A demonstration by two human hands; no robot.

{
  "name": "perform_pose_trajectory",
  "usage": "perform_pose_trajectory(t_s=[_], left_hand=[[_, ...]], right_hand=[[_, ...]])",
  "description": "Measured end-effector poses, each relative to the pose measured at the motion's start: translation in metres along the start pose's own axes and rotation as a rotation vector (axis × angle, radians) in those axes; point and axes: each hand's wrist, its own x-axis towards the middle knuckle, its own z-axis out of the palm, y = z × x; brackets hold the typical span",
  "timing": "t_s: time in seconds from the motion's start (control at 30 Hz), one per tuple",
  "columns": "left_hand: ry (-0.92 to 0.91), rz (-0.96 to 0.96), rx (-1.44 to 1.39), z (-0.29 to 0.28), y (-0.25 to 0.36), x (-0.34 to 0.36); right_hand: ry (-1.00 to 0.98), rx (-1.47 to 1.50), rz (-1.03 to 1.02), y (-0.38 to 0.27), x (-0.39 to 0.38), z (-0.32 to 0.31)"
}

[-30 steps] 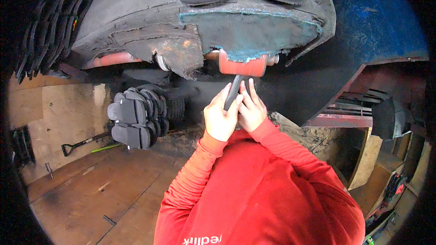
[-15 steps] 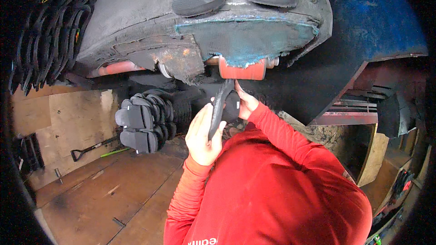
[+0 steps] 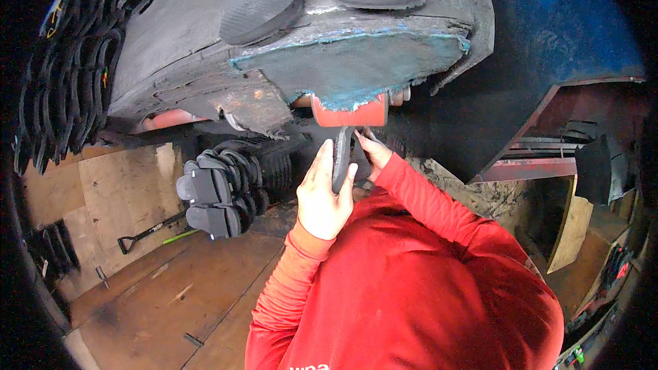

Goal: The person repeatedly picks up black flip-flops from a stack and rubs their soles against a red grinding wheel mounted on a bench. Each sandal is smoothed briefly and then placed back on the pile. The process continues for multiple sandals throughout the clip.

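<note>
Left hand (image 3: 324, 205) moves nearer the red roller (image 3: 349, 118), fingers pinching a black piece (image 3: 340, 163); right hand (image 3: 374, 153), grip unclear; slipping could scrape fingers.

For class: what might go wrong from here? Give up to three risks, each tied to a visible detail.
1. The left grip holds the dark piece close below the red roller; if that is turning, a slip could bring skin against it.
2. The frayed teal cloth hangs over the roller and might snag.
3. The left sole-shaped piece lies near the grey ledge's edge and could slide off.
</note>
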Motion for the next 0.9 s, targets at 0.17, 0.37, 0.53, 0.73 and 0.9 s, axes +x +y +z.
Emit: perform_pose_trajectory(t_s=[0.17, 0.37, 0.53, 0.73, 0.9], left_hand=[[-0.05, -0.078, 0.015, 0.007, 0.008, 0.009], [-0.138, -0.161, -0.092, 0.017, 0.008, 0.019], [-0.002, -0.158, -0.096, 0.012, 0.019, 0.003], [0.079, -0.18, -0.146, 0.012, 0.023, -0.008], [0.069, -0.038, -0.116, -0.013, 0.028, -0.02]], right_hand=[[-0.247, 0.11, 0.085, -0.003, -0.017, -0.009], [-0.065, -0.075, 0.02, -0.008, -0.032, -0.014], [-0.1, 0.093, 0.063, -0.014, -0.03, -0.015], [-0.041, -0.072, -0.116, -0.019, -0.029, -0.004], [-0.087, -0.071, -0.15, -0.023, -0.038, 0.019]])
